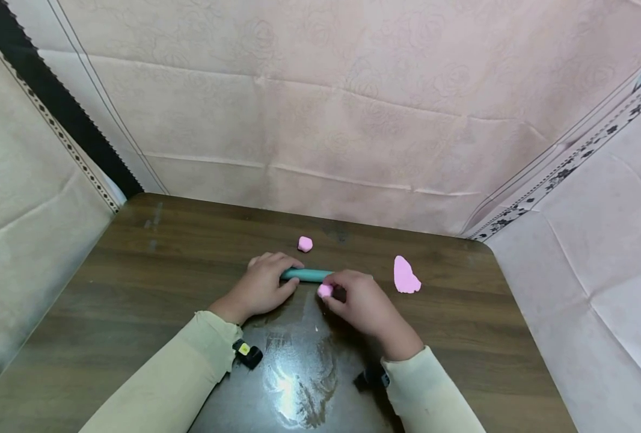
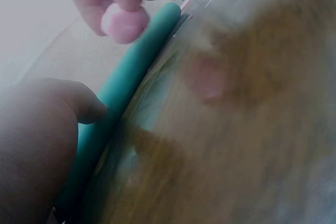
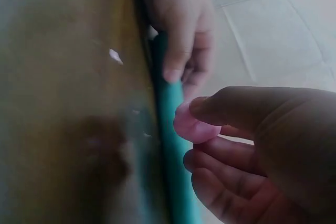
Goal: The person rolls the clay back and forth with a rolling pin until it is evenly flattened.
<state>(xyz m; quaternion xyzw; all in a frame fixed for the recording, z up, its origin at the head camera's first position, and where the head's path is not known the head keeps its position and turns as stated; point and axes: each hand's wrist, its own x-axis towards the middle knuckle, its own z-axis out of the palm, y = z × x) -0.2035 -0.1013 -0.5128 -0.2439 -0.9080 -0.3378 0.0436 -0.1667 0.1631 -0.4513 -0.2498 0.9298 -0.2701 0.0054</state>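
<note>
A teal rolling pin (image 1: pixel 309 275), a smooth plain rod, lies crosswise on the table. My left hand (image 1: pixel 266 282) holds its left end, with the thumb on the near side and the fingers over the far side. In my right hand (image 1: pixel 366 304) a small pink lump of modelling clay (image 1: pixel 325 291) is pinched between thumb and fingers, just in front of the rod. The right wrist view shows this clay lump (image 3: pixel 197 124) close up beside the rod (image 3: pixel 176 156). My right hand hides part of the rod's right end in the head view.
Beyond the rod sits a second pink clay lump (image 1: pixel 305 243). A flattened pink clay piece (image 1: pixel 406 276) lies to the right. The brown wooden table (image 1: pixel 461 337) has a shiny, smeared patch in front of me. Pale cloth (image 1: pixel 320 120) hangs behind and at both sides.
</note>
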